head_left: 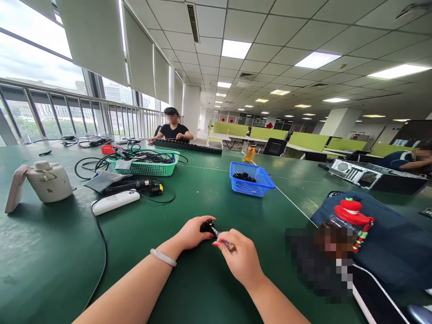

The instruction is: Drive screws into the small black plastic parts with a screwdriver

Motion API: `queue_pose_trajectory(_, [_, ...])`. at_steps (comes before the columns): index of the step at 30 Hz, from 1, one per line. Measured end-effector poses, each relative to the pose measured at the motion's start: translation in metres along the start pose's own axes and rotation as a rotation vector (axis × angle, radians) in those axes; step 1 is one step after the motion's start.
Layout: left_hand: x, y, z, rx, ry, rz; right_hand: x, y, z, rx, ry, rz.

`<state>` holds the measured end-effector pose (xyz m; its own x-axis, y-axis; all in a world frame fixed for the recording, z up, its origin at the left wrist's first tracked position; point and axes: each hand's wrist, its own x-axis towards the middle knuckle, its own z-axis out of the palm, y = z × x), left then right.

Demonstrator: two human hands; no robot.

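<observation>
Fingers of the left hand in the head view are curled around a small black part, pressing it down at the green tabletop directly in front of the person. What shows of this part is compact and dark, with an uneven outline, a smooth, rounded lower side and small pale glints along its upper edge; the fingers hide the rest, so its full shape cannot be told. The right hand is closed on a slim hand tool, thumb and forefinger pinching it. Its amber-brown butt end shows beside the fingers, while a narrow greyish shank points at the black part; whether the tip touches or enters it cannot be made out. Red polish colours the nails, and a pale bangle circles the left wrist. Beyond the hands, slightly to the right, stands a blue perforated basket with a low heap of black pieces, similarly dark and irregular. Farther left, a green basket holds tangled black cables.
</observation>
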<state>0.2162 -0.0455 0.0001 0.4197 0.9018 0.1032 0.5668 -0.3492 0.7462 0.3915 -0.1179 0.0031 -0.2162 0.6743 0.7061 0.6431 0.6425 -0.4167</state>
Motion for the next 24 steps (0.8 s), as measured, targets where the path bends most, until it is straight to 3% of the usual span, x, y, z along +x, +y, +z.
queue_pose_trajectory(5, [0.001,-0.004,0.002,-0.022,0.005,0.018,-0.002,-0.006,0.005,-0.155,-0.016,-0.183])
queue_pose_trajectory(14, [0.002,-0.007,0.003,-0.039,0.012,0.017,0.000,-0.004,0.002,-0.225,0.065,-0.219])
queue_pose_trajectory(19, [0.004,-0.010,0.005,-0.030,0.023,0.031,0.001,0.002,0.000,-0.174,0.066,-0.143])
queue_pose_trajectory(24, [0.004,-0.011,0.004,0.019,0.029,0.021,0.003,0.007,-0.001,0.000,0.085,0.031])
